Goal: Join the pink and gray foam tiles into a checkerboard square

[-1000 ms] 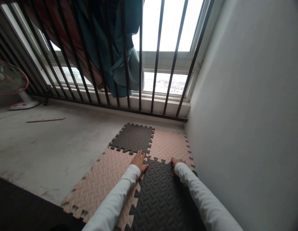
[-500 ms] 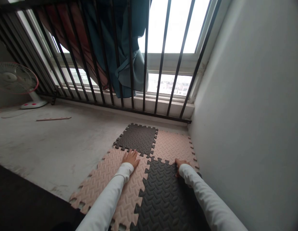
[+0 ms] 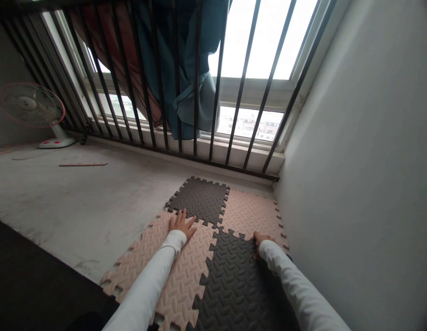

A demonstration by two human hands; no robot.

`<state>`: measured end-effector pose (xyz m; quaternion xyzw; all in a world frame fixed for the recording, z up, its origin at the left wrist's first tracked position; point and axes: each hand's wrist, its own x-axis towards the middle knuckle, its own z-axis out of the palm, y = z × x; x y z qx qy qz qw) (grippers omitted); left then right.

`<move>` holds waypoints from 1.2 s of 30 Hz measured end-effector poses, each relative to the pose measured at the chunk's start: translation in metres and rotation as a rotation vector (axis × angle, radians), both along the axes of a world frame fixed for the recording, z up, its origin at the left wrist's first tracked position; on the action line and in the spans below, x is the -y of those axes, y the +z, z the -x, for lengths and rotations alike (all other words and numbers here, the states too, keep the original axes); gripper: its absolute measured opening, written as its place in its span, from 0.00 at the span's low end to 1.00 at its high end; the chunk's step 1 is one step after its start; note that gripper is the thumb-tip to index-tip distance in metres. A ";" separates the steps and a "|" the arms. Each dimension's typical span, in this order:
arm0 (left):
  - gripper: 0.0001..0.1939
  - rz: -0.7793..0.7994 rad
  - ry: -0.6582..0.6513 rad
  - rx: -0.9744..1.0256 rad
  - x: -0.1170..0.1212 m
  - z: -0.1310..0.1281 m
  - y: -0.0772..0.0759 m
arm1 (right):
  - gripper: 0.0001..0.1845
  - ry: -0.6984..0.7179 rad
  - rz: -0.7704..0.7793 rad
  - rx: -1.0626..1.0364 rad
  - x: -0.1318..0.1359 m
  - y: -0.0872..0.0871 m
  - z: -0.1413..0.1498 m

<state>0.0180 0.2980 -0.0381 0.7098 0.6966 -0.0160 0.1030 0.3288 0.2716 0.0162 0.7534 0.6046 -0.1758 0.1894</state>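
Note:
Four interlocking foam mat tiles lie on the concrete floor in the corner by the wall. My left hand (image 3: 180, 223) lies flat with fingers spread on the near pink tile (image 3: 172, 266), at its seam with the far dark tile (image 3: 199, 200). My right hand (image 3: 260, 239) rests on the far right corner of the near dark tile (image 3: 234, 285), where it meets the far pink tile (image 3: 251, 214); its fingers are mostly hidden by the white sleeve.
A grey wall (image 3: 358, 161) rises just right of the mats. Black window bars (image 3: 216, 92) with hanging cloth (image 3: 189, 69) stand ahead. A fan (image 3: 34, 110) and a wooden strip (image 3: 82, 164) sit far left on the floor. A dark mat (image 3: 23, 271) lies near left.
My left hand has moved left from the dark tile's corner onto the pink tile's far edge. The right hand stays at the same seam. The view shifted slightly right.

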 end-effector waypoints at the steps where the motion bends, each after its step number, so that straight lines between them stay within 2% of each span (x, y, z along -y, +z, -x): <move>1: 0.27 -0.010 0.054 0.010 0.001 0.000 -0.001 | 0.48 0.006 0.022 0.023 0.000 -0.001 0.000; 3: 0.27 -0.006 0.114 0.027 0.003 0.001 -0.002 | 0.48 0.027 0.063 0.057 -0.001 -0.001 0.000; 8: 0.30 -0.016 0.052 0.003 -0.002 0.006 0.002 | 0.48 0.047 0.058 0.047 -0.001 -0.002 -0.002; 10: 0.35 -0.045 0.037 -0.031 -0.005 0.011 0.002 | 0.48 0.036 0.056 0.046 -0.001 -0.002 -0.002; 13: 0.41 -0.061 0.049 -0.069 -0.007 0.020 0.000 | 0.47 0.027 0.069 0.041 -0.001 -0.001 -0.001; 18: 0.43 -0.082 0.062 -0.129 -0.011 0.029 0.000 | 0.47 0.030 0.077 0.065 0.002 0.006 0.003; 22: 0.39 0.001 0.126 -0.102 -0.023 0.036 0.009 | 0.46 0.034 0.072 0.058 0.003 0.009 0.004; 26: 0.27 0.080 0.143 -0.009 -0.026 0.051 0.023 | 0.45 0.033 0.050 0.026 0.003 0.006 0.002; 28: 0.22 0.036 0.083 0.011 -0.012 0.052 0.037 | 0.45 0.036 0.042 0.021 0.001 0.003 0.000; 30: 0.17 -0.090 -0.029 0.052 0.017 0.045 0.057 | 0.45 0.046 0.039 0.026 0.000 0.000 -0.001; 34: 0.11 -0.736 -0.428 0.333 0.112 0.018 0.115 | 0.49 0.065 0.038 0.011 -0.002 -0.002 -0.002; 36: 0.13 -0.944 -0.559 0.423 0.165 0.014 0.141 | 0.51 0.065 0.028 -0.004 -0.002 -0.001 -0.002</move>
